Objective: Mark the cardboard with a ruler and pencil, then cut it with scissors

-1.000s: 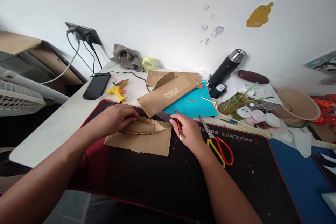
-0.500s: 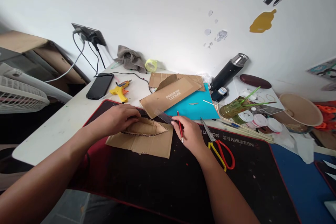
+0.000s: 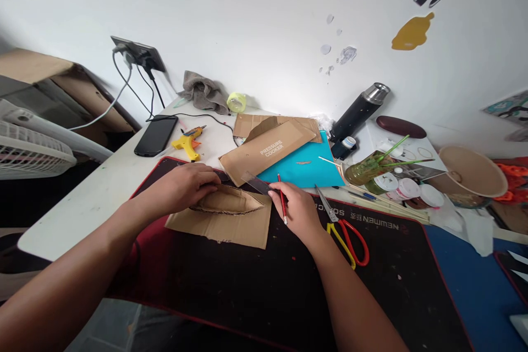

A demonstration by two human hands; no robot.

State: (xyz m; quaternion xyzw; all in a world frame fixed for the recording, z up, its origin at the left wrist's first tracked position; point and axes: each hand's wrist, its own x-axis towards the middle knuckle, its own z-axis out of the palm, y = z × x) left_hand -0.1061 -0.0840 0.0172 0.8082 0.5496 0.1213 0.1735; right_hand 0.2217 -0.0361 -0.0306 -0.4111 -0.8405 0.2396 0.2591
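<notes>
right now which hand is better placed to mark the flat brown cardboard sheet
Probably the right hand: it holds a red pencil and clear plastic ruler, while the left hand grips the boat-shaped brown cardboard frame.

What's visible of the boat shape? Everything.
The boat shape looks like brown corrugated cardboard: walls around a hollow, fluting along the near rim, tapering to a point at the right. It sits open side up on a flat cardboard sheet on the mat. The left hand covers its left end and appears to pinch the wall there. Whether it's glued down is unclear.
</notes>
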